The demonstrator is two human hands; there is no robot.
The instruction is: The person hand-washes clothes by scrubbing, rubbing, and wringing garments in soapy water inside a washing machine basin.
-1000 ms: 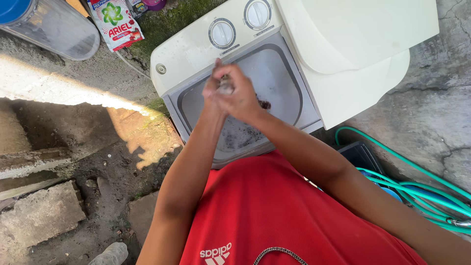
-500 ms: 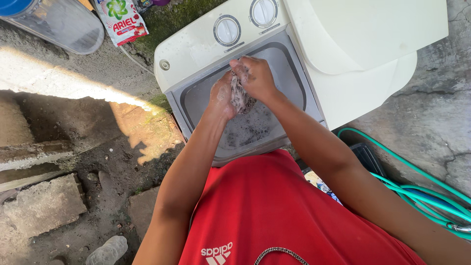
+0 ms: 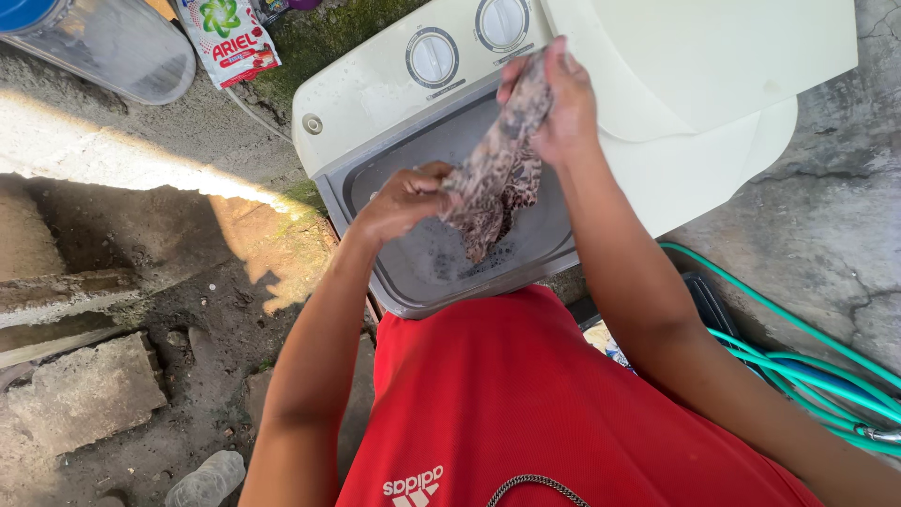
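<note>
Red shirt (image 3: 554,404) fills the bottom of the view, both bare arms reaching forward from it. Left hand (image 3: 404,199) is closed around the lower part of a brown patterned cloth (image 3: 497,169), fingers curled tight on it. Right hand (image 3: 556,103) is higher up, gripping the top end of the same cloth, so the cloth hangs stretched between the two hands, its loose end dangling down. Cloth is above the open tub (image 3: 441,253) of a cream washing machine (image 3: 375,94); soapy water shows in the tub under it. Green hose (image 3: 798,361) lies coiled on the concrete to the right. Two round dials (image 3: 433,57) sit on the machine's panel past the hands. Farther off, a detergent bag (image 3: 230,39) lies on the ground beside a clear plastic container (image 3: 113,47).
</note>
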